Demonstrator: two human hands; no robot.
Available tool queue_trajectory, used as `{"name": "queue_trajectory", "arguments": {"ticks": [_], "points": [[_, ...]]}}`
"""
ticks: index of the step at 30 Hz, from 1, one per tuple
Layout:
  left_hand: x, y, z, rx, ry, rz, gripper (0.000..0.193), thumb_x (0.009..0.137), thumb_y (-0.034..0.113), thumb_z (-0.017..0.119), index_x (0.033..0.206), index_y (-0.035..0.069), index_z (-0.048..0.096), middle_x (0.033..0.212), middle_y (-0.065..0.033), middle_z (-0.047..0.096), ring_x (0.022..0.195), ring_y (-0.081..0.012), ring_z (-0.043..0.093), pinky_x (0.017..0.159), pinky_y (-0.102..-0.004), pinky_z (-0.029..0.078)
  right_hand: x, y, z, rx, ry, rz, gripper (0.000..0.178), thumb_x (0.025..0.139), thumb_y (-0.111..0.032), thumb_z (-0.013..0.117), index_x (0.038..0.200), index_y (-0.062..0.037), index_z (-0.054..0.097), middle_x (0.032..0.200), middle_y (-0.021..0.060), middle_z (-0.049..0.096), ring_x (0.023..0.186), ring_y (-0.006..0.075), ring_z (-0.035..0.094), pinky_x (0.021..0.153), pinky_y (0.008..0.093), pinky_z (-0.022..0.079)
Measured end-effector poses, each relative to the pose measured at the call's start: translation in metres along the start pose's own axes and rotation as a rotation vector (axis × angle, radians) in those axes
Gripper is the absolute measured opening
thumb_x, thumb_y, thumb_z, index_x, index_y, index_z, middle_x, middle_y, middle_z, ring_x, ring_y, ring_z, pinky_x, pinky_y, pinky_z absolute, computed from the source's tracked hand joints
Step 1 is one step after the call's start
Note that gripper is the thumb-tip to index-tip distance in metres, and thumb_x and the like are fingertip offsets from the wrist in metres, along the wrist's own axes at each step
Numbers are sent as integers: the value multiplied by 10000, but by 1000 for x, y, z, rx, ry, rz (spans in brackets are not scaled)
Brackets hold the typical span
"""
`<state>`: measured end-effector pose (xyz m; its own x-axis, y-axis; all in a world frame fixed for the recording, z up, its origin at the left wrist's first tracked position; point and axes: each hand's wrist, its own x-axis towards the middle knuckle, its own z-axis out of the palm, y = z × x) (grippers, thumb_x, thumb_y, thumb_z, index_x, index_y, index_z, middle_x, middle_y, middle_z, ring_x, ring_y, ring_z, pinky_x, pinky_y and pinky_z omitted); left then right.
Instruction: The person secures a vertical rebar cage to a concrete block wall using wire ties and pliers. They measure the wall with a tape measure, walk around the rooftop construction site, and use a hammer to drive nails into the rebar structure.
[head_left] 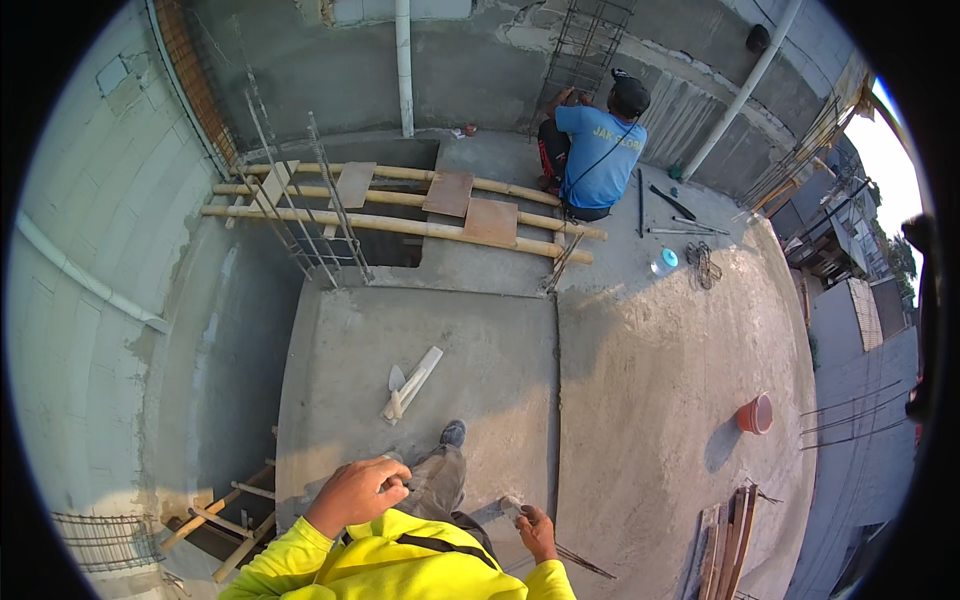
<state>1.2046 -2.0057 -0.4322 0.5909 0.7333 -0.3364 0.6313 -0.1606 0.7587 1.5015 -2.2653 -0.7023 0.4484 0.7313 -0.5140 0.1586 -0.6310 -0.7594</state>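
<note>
My left hand (366, 492) is held in front of my yellow sleeve, fingers loosely curled, with nothing visible in them. Lower right, my right hand (538, 532) is closed beside a small pale object (511, 506); the fingers seem to grip it, but I cannot make out what it is. Thin dark rods (588, 564) show just beyond that hand; whether they touch it I cannot tell. On the concrete ahead of my dark shoe (453, 433) lie a trowel (397, 380) and a long pale strip (418, 375), the trowel's handle crossing the strip's near end.
Bamboo poles (400, 215) with boards span a floor opening, near upright rebar (340, 200). A person in a blue shirt (603, 150) crouches at a rebar cage (590, 45). Right are a red bucket (755, 413) and planks (728, 545). A bamboo ladder (215, 520) stands lower left.
</note>
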Motion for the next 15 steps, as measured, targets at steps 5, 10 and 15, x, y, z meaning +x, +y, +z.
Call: {"name": "queue_trajectory", "arguments": {"ticks": [5,10,15], "points": [[125,31,-11,66,-175,-5,339,883,301,630,1116,56,660,1041,-126,707,924,-294,680,827,-410,523,37,21,-10,-127,-188,24,401,845,-192,676,1179,29,645,1013,224,718,933,334,713,803,381,559],[235,67,-58,41,-17,202,281,876,252,643,1075,55,668,979,-128,711,859,-298,682,790,-387,534,83,19,-77,118,55,363,345,878,-101,644,1158,99,622,885,172,712,739,218,700,621,309,550],[321,85,-107,108,120,217,235,876,225,670,1054,70,678,967,-121,707,844,-262,685,761,-352,545,169,-49,-125,232,215,349,302,914,-73,602,1174,80,623,908,154,697,708,201,690,624,306,564]]}}
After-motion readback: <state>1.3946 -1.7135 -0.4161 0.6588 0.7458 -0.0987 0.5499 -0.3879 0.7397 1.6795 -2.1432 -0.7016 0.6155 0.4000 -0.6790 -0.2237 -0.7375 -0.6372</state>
